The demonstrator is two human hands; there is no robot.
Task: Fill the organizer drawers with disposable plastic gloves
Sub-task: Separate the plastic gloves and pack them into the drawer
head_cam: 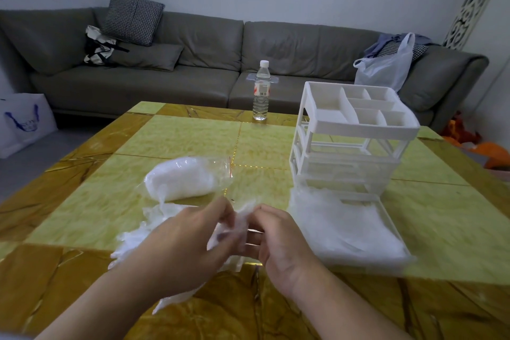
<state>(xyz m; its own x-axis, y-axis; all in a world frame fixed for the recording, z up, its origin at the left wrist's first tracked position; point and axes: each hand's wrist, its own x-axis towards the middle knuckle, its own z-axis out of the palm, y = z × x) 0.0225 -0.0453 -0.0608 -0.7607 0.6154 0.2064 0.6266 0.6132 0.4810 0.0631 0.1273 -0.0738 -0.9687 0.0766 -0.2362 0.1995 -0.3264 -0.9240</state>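
I have a thin plastic glove (pixel 239 225) pinched between my two hands, just above the near part of the table (pixel 176 132). My left hand (pixel 182 243) curls its fingers round one side of the glove and my right hand (pixel 278 240) grips the other side with thumb and fingertips; the film is blurred there, so I cannot say exactly how it is folded. Under my left wrist a loose heap of gloves (pixel 138 237) lies spread on the tabletop, reaching towards the near edge. Just beyond it, nearer the middle of the table, a clear bag (pixel 187 176) stuffed with more white gloves lies on its side. To my right the white organizer (pixel 353 130) stands upright towards the right edge, its top tray split into compartments. Its bottom drawer (pixel 356 229) is pulled out towards me and holds a layer of gloves. A water bottle (pixel 261 91) stands at the far edge of the table, and a grey sofa (pixel 193 63) runs along the wall behind it.
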